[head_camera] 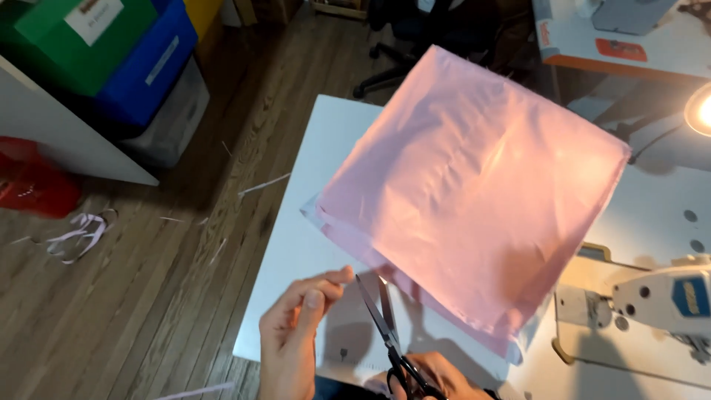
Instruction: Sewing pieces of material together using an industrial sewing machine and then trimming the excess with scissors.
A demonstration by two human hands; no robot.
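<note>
Pink fabric: I see one folded sheet of pink fabric, lifted and tilted above a white table; its lower edge hangs just above and between my hands.
Left hand: my left hand is at the bottom centre, thumb and forefinger pinched narrowly right at the fabric's lower left edge; I cannot tell whether they grip it.
Right hand: my right hand, low at the frame's bottom edge, is closed around the handles of one pair of black scissors.
Scissors: the blades are slightly parted and point up toward the fabric's lower edge, close to it.
Counts: one fabric sheet, one pair of scissors, two hands.
Right side: one white sewing machine sits just right of the fabric, and a lit lamp glows at the edge.
Left side: green, blue and grey storage bins stand on a wooden floor strewn with pale fabric strips.
Behind: a black office chair is partly hidden by the fabric.
</note>
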